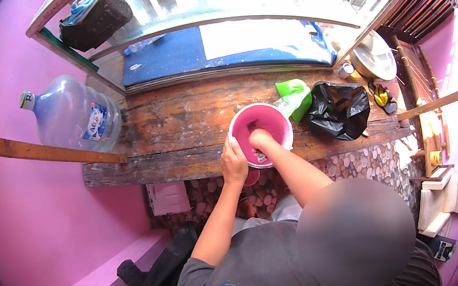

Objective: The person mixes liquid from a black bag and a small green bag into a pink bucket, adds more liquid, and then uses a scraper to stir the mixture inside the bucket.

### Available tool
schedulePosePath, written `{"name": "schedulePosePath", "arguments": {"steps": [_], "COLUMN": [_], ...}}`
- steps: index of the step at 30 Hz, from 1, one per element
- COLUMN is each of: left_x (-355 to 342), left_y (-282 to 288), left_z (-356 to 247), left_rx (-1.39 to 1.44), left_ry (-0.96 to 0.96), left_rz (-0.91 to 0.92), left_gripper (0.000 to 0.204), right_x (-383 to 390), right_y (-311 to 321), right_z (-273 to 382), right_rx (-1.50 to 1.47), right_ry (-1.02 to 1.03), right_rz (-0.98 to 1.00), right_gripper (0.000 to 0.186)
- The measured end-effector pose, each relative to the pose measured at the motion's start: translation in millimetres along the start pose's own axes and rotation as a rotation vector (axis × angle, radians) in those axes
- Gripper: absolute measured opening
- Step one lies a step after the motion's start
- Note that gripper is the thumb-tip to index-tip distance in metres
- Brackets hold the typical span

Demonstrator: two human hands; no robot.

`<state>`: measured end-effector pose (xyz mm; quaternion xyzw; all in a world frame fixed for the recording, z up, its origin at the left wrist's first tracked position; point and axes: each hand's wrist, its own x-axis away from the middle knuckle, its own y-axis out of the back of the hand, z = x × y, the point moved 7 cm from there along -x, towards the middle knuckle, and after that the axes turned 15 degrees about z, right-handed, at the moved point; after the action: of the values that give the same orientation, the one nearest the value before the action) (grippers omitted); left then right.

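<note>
On the worn, paint-flecked brown wooden table (179,115), at its front edge, sits a round, open-topped pink bucket (278,126) with a paler rim and dark smudges on its glossy inner wall. Just right of it lie a crumpled black plastic bag (340,111) and a smaller bright green bag (296,101). The left hand (233,161) is clamped on the bucket's left side; the right hand (262,140) reaches inside, whether its fingers are closed I cannot tell.

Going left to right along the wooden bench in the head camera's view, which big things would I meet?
Clear bluish plastic water jug, round pink plastic bucket, green plastic bag, black plastic bag, round silvery basin.
</note>
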<state>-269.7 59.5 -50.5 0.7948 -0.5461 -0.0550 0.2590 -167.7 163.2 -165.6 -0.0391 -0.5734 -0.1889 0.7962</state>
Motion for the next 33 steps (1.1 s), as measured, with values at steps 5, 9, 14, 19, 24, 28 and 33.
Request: {"name": "schedulePosePath", "arguments": {"steps": [5,9,14,19,24,28,33], "left_x": [-7,1,-4,2,12,42,58], "left_y": [-5,13,-2,1,-20,-24,-17], "left_z": [-8,2,-6,9,-3,17,16], "left_rx": [0.006,-0.018,-0.008,-0.018,0.091,0.107,0.240], "left_ry": [-0.090,-0.060,-0.057,-0.038,0.047,0.064,0.135], "left_rz": [-0.012,-0.038,0.018,-0.057,-0.046,-0.049,0.128], "left_gripper": [0.051,0.051,0.051,0.052,0.054,0.056,0.066], "right_x": [-7,24,22,22,-2,28,67], "right_y": [-9,-22,2,-15,-6,-26,4], "right_z": [17,27,23,17,-7,30,6], "right_rx": [0.612,0.394,0.337,0.177,-0.634,0.357,-0.067], "right_ry": [0.107,0.079,0.155,0.075,0.105,0.116,0.001], "right_rz": [0.017,0.143,-0.031,0.038,-0.029,0.343,0.274], "right_gripper": [0.020,0.020,0.027,0.027,0.031,0.024,0.023]}}
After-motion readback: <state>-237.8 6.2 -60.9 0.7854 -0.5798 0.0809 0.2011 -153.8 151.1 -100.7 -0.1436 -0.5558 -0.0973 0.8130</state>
